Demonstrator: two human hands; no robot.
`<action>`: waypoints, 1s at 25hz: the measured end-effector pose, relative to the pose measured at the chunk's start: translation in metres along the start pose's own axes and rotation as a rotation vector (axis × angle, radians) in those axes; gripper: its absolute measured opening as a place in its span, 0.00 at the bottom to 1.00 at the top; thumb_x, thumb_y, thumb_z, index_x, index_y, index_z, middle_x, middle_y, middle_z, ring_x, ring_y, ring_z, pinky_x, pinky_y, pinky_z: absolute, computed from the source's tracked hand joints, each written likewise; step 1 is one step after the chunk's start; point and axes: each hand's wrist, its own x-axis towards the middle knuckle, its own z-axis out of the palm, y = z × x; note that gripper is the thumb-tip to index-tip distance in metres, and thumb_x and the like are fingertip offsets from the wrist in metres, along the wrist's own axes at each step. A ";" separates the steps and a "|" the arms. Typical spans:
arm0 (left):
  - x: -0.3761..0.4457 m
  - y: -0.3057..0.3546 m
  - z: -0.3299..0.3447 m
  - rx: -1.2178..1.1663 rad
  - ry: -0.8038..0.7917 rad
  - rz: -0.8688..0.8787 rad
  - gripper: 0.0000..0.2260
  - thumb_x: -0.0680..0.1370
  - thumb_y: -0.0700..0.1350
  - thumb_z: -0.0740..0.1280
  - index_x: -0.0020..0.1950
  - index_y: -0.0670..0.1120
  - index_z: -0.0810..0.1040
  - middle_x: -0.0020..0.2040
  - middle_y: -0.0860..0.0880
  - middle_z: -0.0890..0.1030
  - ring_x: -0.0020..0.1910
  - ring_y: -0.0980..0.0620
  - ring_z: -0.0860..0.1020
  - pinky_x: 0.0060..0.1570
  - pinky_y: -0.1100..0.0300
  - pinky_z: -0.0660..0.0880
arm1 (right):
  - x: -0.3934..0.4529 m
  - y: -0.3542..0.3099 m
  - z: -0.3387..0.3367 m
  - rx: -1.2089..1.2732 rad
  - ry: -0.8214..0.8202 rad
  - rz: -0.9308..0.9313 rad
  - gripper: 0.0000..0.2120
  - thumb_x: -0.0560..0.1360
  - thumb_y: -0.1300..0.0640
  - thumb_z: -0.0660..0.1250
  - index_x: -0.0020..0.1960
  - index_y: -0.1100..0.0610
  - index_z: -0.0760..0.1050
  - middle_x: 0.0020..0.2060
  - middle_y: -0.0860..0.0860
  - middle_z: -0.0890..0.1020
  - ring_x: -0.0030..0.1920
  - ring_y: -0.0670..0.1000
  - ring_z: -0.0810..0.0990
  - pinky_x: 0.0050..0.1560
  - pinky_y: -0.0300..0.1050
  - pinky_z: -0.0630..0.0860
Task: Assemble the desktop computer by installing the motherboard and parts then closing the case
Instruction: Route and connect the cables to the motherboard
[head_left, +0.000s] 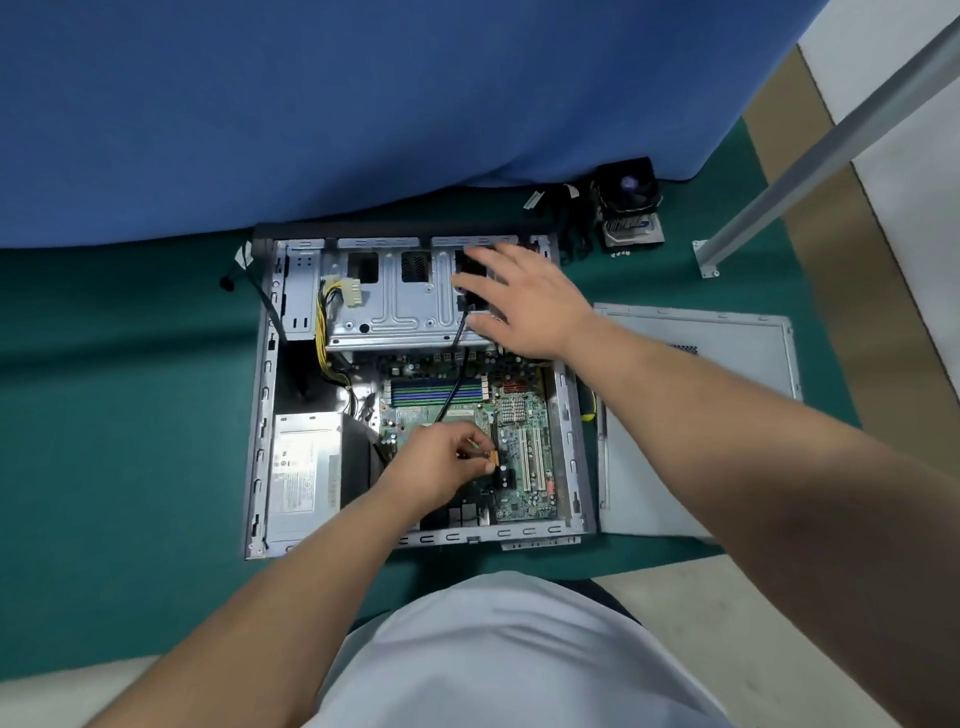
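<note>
Inside the open case (260, 415) lying on the green floor (130, 441), the motherboard (519, 447) is being worked on as a small orange connector (493, 457) is being pinched by the left hand (441, 462), while the right hand (524, 301) is being held spread over the drive cage (395, 306) near the case's far edge.

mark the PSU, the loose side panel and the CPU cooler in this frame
PSU (304, 467): head view, middle of its labelled top face.
Side panel (727, 364): head view, bare sheet right of the case.
CPU cooler (629, 208): head view, side of the fan housing, on the floor.
</note>
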 end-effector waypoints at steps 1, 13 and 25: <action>0.003 0.000 0.004 -0.004 -0.011 -0.021 0.07 0.76 0.48 0.77 0.53 0.52 0.84 0.48 0.55 0.85 0.45 0.55 0.82 0.40 0.65 0.73 | 0.001 -0.001 0.004 -0.029 -0.006 -0.022 0.28 0.83 0.35 0.48 0.81 0.41 0.56 0.82 0.48 0.55 0.82 0.57 0.50 0.81 0.58 0.49; 0.044 0.029 0.053 0.004 -0.268 -0.110 0.04 0.76 0.37 0.75 0.48 0.44 0.85 0.43 0.54 0.85 0.42 0.61 0.82 0.47 0.67 0.75 | 0.008 0.005 0.025 -0.061 0.133 -0.018 0.28 0.82 0.36 0.45 0.80 0.39 0.58 0.79 0.48 0.64 0.81 0.57 0.54 0.80 0.63 0.48; 0.054 0.027 0.090 -0.031 -0.262 -0.129 0.09 0.77 0.32 0.71 0.45 0.46 0.83 0.50 0.47 0.85 0.48 0.50 0.83 0.61 0.57 0.79 | 0.013 0.010 0.035 -0.021 0.220 -0.009 0.28 0.81 0.34 0.50 0.79 0.39 0.62 0.77 0.48 0.69 0.81 0.57 0.56 0.80 0.61 0.49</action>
